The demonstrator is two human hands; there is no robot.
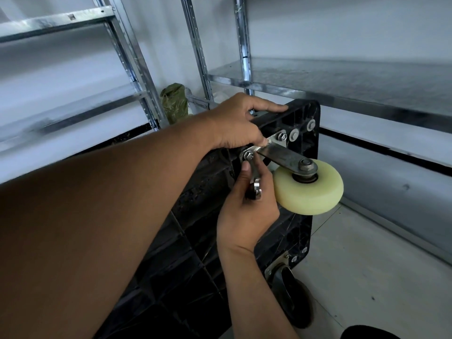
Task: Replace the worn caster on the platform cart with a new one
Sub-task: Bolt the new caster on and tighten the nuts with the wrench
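L hand [238, 123] grips cart [302, 111] top edge, 11 o'clock of cream wheel [310, 192] | R hand [249, 206] grips wrench [256, 188] on bolt [248, 155], 9 o'clock of it | black wheel [293, 297] at 6 o'clock

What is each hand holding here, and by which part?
Right hand grips a wrench by its handle, head on a caster bolt; left hand holds the cart by its upper edge.

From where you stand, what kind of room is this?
Probably a storeroom or workshop corner: metal shelving lines the plain walls, a black platform cart stands tipped on edge on the floor, and a green bag sits beneath the shelves.
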